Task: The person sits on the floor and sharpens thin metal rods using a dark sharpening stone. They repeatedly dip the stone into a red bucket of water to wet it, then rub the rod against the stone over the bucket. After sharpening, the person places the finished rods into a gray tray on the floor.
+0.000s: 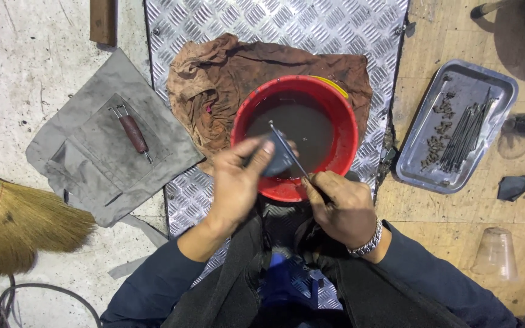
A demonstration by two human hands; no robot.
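Note:
My left hand (236, 180) holds a small dark grey pad (279, 158) over the near side of a red bowl (347, 124) filled with dark liquid. My right hand (338, 203) pinches one end of a thin metal rod (288, 149), which slants up and to the left across the pad, its tip over the liquid. Both hands meet at the bowl's near rim. A metal bracelet sits on my right wrist.
The bowl stands on a stained brown rag (214, 85) over a diamond-pattern metal plate (274, 21). A metal tray (423, 146) with several thin rods and small parts lies right. Left are a grey cloth (80, 155) bearing a brown-handled tool (133, 133), and a straw broom (13, 222).

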